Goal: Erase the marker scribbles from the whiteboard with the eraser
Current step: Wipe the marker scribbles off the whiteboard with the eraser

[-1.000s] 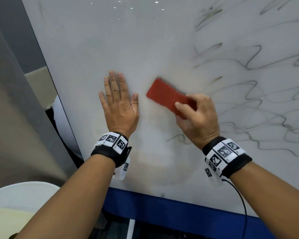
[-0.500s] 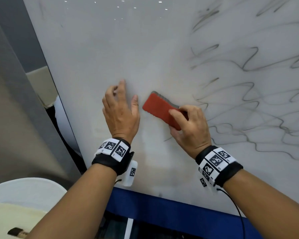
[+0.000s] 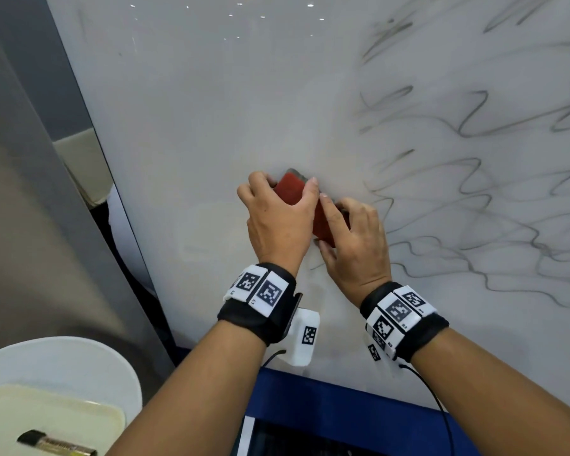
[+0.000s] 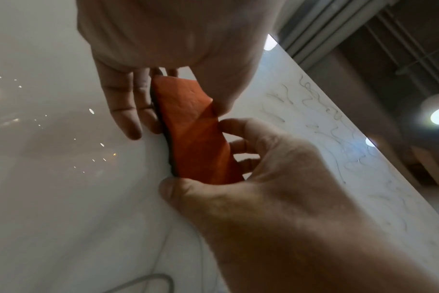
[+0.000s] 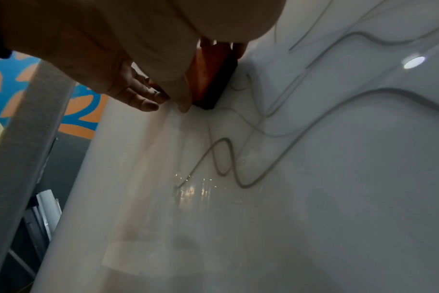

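The red eraser (image 3: 293, 192) lies against the whiteboard (image 3: 211, 93), held by both hands. My left hand (image 3: 286, 181) grips its upper end, thumb on the right edge and fingers curled over the left. My right hand (image 3: 323, 222) pinches the lower end. In the left wrist view the eraser (image 4: 193, 134) has a dark felt edge on the board, between my left hand (image 4: 173, 111) and right hand (image 4: 201, 158). The right wrist view shows the eraser (image 5: 208, 73) under my palm. Grey marker scribbles (image 3: 474, 192) cover the board's right half. The left half looks wiped.
A blue ledge (image 3: 343, 409) runs under the board. At lower left a white round table (image 3: 63, 357) carries a cream tray (image 3: 46, 416) with a marker (image 3: 56, 447). A grey panel (image 3: 20, 159) stands left of the board. A thin cable (image 3: 438, 399) hangs from my right wrist.
My left hand came off the board, where it lay flat, moved right and took hold of the eraser's upper end. My right hand brought the eraser slightly left and down.
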A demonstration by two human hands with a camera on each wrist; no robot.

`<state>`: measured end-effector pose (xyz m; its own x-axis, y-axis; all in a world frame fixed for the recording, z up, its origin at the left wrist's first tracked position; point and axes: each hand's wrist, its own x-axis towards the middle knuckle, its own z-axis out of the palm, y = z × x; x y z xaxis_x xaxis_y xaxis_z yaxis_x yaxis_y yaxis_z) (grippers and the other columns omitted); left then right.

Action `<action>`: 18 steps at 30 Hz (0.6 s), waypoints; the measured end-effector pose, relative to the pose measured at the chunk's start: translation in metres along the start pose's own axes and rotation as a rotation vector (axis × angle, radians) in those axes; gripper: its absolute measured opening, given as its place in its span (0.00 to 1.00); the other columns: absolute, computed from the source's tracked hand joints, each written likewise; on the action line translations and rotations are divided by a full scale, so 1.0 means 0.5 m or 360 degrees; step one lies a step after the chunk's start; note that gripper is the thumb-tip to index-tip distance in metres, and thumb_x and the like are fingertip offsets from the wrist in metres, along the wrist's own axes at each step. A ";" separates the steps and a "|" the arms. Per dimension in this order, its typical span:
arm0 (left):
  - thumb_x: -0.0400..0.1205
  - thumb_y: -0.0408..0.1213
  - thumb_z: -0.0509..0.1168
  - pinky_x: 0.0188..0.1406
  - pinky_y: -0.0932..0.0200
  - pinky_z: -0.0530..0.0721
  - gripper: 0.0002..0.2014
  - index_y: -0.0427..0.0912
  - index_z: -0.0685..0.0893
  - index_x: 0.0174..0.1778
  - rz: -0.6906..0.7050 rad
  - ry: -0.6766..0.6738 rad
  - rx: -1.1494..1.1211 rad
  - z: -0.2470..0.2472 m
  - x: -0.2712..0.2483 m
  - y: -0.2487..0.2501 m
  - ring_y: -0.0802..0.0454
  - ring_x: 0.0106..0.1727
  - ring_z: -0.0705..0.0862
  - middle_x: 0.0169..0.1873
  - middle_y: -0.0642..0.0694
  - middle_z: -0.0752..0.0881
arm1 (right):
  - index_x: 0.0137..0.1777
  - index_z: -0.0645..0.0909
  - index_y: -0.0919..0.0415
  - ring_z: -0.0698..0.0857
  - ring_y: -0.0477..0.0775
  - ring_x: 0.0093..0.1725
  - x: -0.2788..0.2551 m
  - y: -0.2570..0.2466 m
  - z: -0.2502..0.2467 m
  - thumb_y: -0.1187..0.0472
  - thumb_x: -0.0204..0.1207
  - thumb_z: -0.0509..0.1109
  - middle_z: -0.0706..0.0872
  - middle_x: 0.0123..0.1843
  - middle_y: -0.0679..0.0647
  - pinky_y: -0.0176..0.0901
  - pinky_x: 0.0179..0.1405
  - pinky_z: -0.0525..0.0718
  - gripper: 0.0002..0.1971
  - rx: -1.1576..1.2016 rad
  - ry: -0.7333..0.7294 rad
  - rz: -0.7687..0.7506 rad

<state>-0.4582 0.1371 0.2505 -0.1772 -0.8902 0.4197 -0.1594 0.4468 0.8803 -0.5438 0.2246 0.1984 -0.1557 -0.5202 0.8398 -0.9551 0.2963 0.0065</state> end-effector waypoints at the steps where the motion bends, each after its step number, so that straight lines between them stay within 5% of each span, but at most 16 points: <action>1: 0.74 0.57 0.74 0.42 0.54 0.81 0.26 0.47 0.70 0.55 -0.0005 0.0010 -0.0015 0.002 0.001 0.003 0.55 0.37 0.78 0.53 0.51 0.72 | 0.76 0.75 0.64 0.74 0.63 0.58 -0.002 0.000 -0.004 0.63 0.66 0.81 0.73 0.63 0.60 0.60 0.57 0.81 0.37 0.0026 -0.0013 0.0009; 4: 0.72 0.53 0.76 0.43 0.52 0.84 0.27 0.46 0.71 0.57 0.0147 0.0018 0.0008 -0.001 -0.004 0.002 0.51 0.40 0.80 0.55 0.50 0.70 | 0.73 0.78 0.64 0.78 0.64 0.58 -0.013 0.012 -0.037 0.59 0.70 0.80 0.80 0.61 0.63 0.58 0.58 0.80 0.31 0.0106 0.0101 0.0146; 8: 0.71 0.45 0.79 0.51 0.48 0.89 0.34 0.44 0.72 0.70 0.0645 -0.0001 0.0142 -0.002 -0.016 -0.032 0.47 0.59 0.80 0.64 0.44 0.69 | 0.74 0.77 0.66 0.76 0.66 0.66 -0.006 0.049 -0.096 0.57 0.73 0.78 0.79 0.67 0.67 0.59 0.68 0.75 0.31 0.0013 0.0353 0.0344; 12: 0.74 0.39 0.78 0.57 0.40 0.85 0.36 0.39 0.73 0.77 0.1004 0.0011 0.0418 0.017 -0.019 -0.089 0.41 0.63 0.75 0.65 0.39 0.73 | 0.87 0.57 0.52 0.55 0.66 0.85 -0.011 0.072 -0.091 0.42 0.68 0.79 0.56 0.87 0.64 0.69 0.82 0.54 0.50 -0.0392 -0.0092 0.0439; 15: 0.76 0.39 0.75 0.60 0.37 0.80 0.34 0.40 0.73 0.79 0.1147 0.0060 0.0562 0.025 -0.018 -0.110 0.39 0.61 0.76 0.66 0.39 0.76 | 0.88 0.42 0.47 0.40 0.64 0.87 -0.027 0.077 -0.070 0.36 0.64 0.79 0.41 0.88 0.62 0.74 0.82 0.47 0.61 -0.0560 -0.0338 0.0442; 18: 0.78 0.41 0.73 0.62 0.37 0.77 0.33 0.41 0.72 0.80 0.1202 0.0099 0.0606 0.030 -0.016 -0.119 0.40 0.62 0.76 0.67 0.42 0.74 | 0.88 0.37 0.47 0.39 0.64 0.87 -0.031 0.084 -0.062 0.33 0.64 0.78 0.38 0.88 0.60 0.75 0.82 0.46 0.63 -0.0614 -0.0369 0.0457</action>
<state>-0.4617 0.1192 0.1915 -0.3154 -0.3390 0.8863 -0.3382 0.9128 0.2288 -0.5735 0.2698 0.2023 -0.4906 -0.5253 0.6953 -0.7103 0.7032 0.0300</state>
